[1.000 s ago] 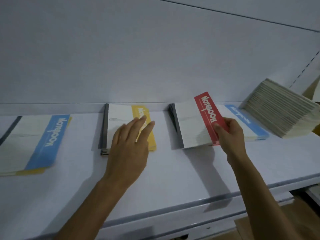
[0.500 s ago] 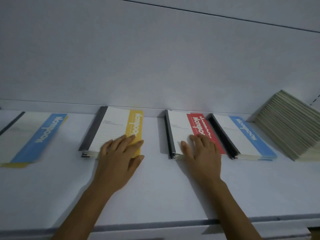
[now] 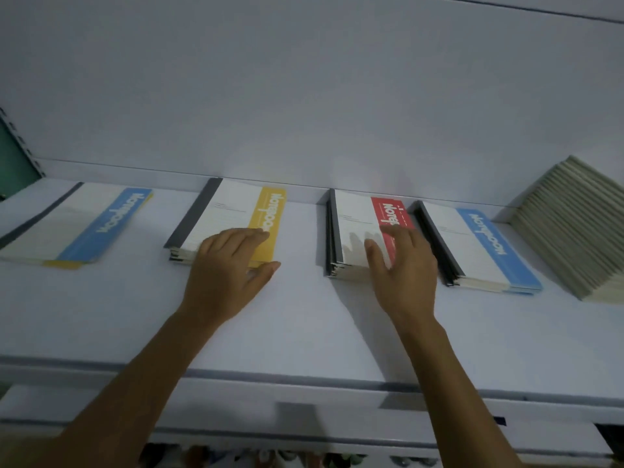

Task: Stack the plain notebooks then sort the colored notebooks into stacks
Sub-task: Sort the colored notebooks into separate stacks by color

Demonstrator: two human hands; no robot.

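Observation:
On the white shelf (image 3: pixel 304 332) lie several notebook stacks in a row. My left hand (image 3: pixel 226 275) rests flat with straight fingers on the near edge of the yellow-striped stack (image 3: pixel 236 214). My right hand (image 3: pixel 401 275) lies with spread fingers on the red-striped stack (image 3: pixel 358 224), covering its near right corner. A blue-striped stack (image 3: pixel 479 244) sits just right of it. At the far left is a mixed pile (image 3: pixel 74 224) with a blue-striped notebook on top and a yellow one peeking out below. The plain grey notebooks (image 3: pixel 574 228) lean in a tall stack at the far right.
A white back wall (image 3: pixel 304 96) rises directly behind the stacks. The shelf's front edge (image 3: pixel 304 376) runs across below my forearms, with another shelf lip beneath it. A green upright (image 3: pixel 13 157) shows at the far left.
My right hand laid the red-striped notebook down on the red stack and now rests on it. My left hand slid slightly toward the near edge of the yellow stack.

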